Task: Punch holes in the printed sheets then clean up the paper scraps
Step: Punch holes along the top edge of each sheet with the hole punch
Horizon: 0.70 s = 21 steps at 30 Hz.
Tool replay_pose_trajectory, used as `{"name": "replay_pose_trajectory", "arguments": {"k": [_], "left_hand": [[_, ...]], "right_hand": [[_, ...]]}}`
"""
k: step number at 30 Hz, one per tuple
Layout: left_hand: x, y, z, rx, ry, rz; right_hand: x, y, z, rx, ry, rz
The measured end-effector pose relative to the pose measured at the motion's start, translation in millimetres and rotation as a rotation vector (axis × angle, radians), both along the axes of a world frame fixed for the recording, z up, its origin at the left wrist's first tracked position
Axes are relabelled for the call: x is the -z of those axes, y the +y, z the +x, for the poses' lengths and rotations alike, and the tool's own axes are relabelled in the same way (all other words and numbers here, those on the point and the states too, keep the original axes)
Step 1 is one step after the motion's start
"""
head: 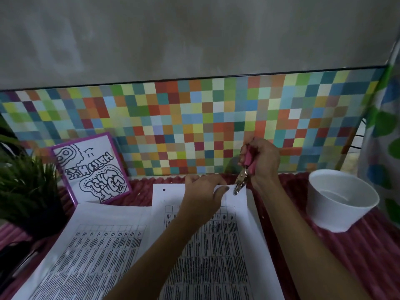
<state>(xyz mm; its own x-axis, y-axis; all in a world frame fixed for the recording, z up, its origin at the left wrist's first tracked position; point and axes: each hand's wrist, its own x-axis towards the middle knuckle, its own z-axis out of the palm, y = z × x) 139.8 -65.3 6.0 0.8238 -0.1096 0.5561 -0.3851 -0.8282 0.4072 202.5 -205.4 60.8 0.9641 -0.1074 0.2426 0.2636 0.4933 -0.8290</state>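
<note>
Head view: right grip clenched round the punch, left grip pinching the sheet just beside it; a slipping sheet would likely get punched off-mark.

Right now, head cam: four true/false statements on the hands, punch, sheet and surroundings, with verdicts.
1. The right hand grips the pink-handled punch at the sheet's far right corner. True.
2. The left hand rests in the white bowl. False: it holds the sheet's far edge; the bowl stands apart on the right.
3. The sheet has a hole near its far left corner. True.
4. The purple-framed drawing lies flat on the sheet. False: it leans against the tiled wall.
</note>
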Motion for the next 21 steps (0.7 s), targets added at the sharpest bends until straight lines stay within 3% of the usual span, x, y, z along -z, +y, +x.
{"name": "replay_pose_trajectory", "arguments": {"k": [21], "left_hand": [[2.6, 0.1, 1.7, 0.095, -0.054, 0.026]], "right_hand": [[3.2, 4.3, -0.5, 0.052, -0.02, 0.039]]}}
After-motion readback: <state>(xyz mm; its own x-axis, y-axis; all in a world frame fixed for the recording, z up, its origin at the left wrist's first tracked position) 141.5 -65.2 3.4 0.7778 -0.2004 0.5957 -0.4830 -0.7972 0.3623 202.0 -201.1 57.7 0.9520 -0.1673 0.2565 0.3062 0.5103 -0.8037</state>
